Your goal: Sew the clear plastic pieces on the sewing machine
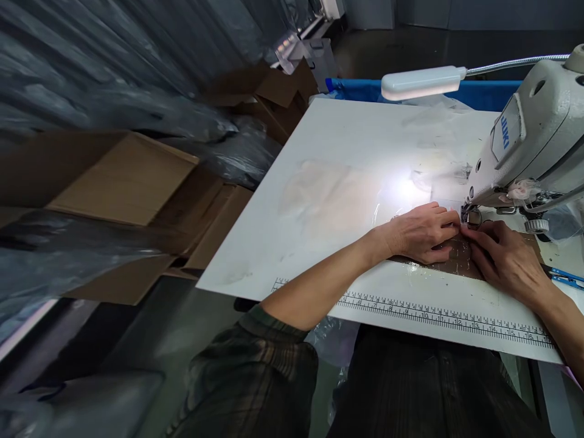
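Note:
My left hand rests on the table beside the needle area of a white sewing machine, its fingers bent and drawn together. Close to the presser foot, my right hand has thumb and fingertips pinched, almost meeting the left fingertips. A thin, see-through sheet shows just beyond the left fingers. What the fingertips hold is too small and covered to make out. Under both hands lies a brown patch with shiny glints.
A printed ruler scale runs along the front of the white table. Blue snips lie right of my right hand. A white lamp hangs over the back. Cardboard boxes and plastic sheeting stand at left.

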The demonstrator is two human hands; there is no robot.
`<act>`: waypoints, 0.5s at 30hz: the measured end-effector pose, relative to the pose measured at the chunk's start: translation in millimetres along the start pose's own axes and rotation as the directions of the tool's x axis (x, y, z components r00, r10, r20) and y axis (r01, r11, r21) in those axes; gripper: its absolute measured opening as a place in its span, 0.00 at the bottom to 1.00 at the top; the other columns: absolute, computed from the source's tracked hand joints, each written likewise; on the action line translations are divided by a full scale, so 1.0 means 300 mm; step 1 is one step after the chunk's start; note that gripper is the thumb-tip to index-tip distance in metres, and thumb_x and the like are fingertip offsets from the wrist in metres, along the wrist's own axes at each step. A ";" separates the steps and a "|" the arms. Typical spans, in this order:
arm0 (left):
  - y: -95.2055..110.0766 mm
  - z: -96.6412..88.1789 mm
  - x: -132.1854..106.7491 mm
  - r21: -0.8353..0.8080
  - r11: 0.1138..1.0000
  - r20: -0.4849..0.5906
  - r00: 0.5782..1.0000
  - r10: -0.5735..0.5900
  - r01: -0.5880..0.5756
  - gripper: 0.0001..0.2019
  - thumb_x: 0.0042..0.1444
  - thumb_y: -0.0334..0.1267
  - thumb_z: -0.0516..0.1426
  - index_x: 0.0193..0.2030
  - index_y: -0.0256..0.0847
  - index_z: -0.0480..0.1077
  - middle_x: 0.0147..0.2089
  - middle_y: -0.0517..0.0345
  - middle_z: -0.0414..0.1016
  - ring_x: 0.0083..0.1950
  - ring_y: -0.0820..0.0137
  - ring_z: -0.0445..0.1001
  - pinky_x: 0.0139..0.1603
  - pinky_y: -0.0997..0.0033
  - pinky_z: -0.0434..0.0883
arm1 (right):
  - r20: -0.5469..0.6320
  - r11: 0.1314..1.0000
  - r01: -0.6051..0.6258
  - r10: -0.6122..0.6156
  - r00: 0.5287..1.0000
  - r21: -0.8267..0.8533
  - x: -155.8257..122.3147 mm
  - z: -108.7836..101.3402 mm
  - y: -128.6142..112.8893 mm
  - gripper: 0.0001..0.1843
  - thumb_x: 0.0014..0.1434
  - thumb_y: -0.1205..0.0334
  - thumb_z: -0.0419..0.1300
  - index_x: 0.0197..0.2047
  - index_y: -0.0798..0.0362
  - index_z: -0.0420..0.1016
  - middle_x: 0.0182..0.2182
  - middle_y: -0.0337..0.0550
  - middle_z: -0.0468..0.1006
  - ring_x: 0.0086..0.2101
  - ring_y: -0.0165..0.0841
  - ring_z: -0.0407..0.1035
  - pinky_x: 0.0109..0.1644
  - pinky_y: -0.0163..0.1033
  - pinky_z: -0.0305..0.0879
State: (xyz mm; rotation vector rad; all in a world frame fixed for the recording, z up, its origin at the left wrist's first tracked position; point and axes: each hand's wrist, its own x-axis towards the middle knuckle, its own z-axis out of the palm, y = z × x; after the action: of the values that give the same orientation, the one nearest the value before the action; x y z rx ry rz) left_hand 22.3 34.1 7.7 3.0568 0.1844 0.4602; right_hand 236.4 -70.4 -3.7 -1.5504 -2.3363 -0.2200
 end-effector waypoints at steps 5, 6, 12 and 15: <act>-0.003 -0.002 0.000 0.009 1.000 0.023 0.999 -0.028 0.027 0.14 0.64 0.40 0.52 0.47 0.34 0.75 0.51 0.44 0.76 0.39 0.63 0.73 0.45 0.60 0.69 | 0.026 1.000 -0.008 0.008 1.000 0.020 0.000 -0.001 -0.003 0.23 0.70 0.55 0.45 0.56 0.51 0.77 0.42 0.54 0.75 0.32 0.40 0.69 0.31 0.43 0.65; -0.004 -0.002 0.000 0.015 1.000 0.024 0.999 -0.027 0.027 0.14 0.65 0.40 0.52 0.47 0.34 0.75 0.51 0.44 0.76 0.39 0.63 0.73 0.45 0.61 0.68 | 0.033 1.000 -0.009 0.009 0.999 0.020 0.002 -0.002 -0.003 0.23 0.70 0.55 0.45 0.56 0.51 0.77 0.42 0.54 0.75 0.32 0.40 0.69 0.31 0.44 0.65; -0.015 0.004 0.000 0.062 0.998 0.041 0.999 -0.031 0.028 0.18 0.65 0.43 0.50 0.50 0.32 0.73 0.53 0.43 0.75 0.39 0.64 0.73 0.45 0.61 0.67 | 0.099 1.000 -0.023 0.025 0.995 -0.016 0.018 -0.013 -0.009 0.26 0.70 0.53 0.43 0.59 0.52 0.76 0.42 0.55 0.76 0.29 0.40 0.69 0.27 0.43 0.62; -0.021 -0.001 0.004 0.072 0.997 0.079 0.996 -0.040 0.035 0.20 0.66 0.45 0.49 0.53 0.32 0.72 0.55 0.44 0.74 0.42 0.64 0.73 0.46 0.61 0.66 | 0.127 0.998 -0.059 0.056 0.990 0.023 0.025 -0.024 -0.011 0.27 0.70 0.54 0.43 0.59 0.53 0.76 0.42 0.55 0.76 0.29 0.39 0.70 0.28 0.43 0.65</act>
State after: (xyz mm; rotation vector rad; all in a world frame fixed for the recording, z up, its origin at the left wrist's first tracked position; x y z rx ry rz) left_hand 22.5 40.6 8.0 3.1275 0.2596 0.3351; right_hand 232.1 -67.4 5.7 -1.6612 -2.3746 -0.0781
